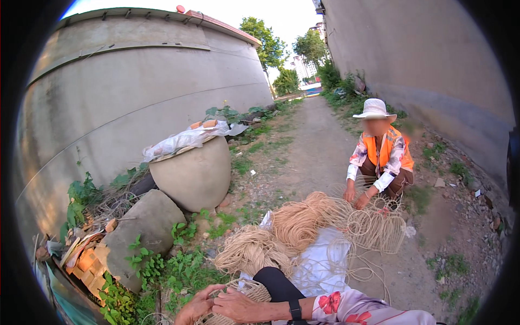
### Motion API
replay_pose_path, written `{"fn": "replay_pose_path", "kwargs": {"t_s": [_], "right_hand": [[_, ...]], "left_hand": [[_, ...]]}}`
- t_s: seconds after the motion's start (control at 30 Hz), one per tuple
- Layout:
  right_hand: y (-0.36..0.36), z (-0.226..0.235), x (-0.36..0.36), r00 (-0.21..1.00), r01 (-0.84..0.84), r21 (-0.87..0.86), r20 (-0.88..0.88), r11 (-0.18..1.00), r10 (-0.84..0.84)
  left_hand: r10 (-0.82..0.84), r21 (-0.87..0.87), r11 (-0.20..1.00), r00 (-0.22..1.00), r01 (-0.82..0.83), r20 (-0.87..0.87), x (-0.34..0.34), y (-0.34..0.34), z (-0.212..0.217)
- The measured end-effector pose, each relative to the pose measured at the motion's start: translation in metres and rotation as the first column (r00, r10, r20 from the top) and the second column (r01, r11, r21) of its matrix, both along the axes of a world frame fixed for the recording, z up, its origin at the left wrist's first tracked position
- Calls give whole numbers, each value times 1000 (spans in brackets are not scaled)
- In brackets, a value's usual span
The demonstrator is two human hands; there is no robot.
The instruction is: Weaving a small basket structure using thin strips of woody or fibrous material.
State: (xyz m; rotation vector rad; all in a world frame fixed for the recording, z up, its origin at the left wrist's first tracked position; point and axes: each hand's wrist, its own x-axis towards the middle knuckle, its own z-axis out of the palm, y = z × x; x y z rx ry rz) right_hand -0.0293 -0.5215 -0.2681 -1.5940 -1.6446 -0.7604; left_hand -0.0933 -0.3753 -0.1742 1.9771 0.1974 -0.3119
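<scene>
Outdoors, curled left hand (194, 306) and right hand (236, 304) grip wickerwork (256, 291), its rounded edge rightward, long axis unclear.

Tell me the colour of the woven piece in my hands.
The woven piece is light tan; it shows best in the head view, the only one here.

woven piece (255, 291): tan | cord bundle (306, 221): peach-tan | vest (401, 153): orange | near sleeve (360, 310): pale pink, red flowers
</scene>
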Motion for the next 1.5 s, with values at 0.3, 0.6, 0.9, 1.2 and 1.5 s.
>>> {"fn": "replay_pose_path", "kwargs": {"t_s": [0.3,0.6,0.9,1.2,1.5], "right_hand": [[-2,-5,2,993,10,-13,-118,1000,-12],[0,-11,4,909,-145,60,-386,988,157],[0,-9,6,907,-182,145,-357,973,223],[-7,-8,3,877,-181,152,-422,972,229],[-13,-6,3,855,-195,111,-468,974,224]], "left_hand": [[35,295,907,751,-301,659,-37,-1,-49],[105,310,863,741,-399,663,-47,8,-99],[-62,543,690,709,-478,703,-48,-21,-61],[-63,496,686,636,-532,769,-45,-19,-69],[20,449,737,680,-505,733,-46,-22,-67]]}}
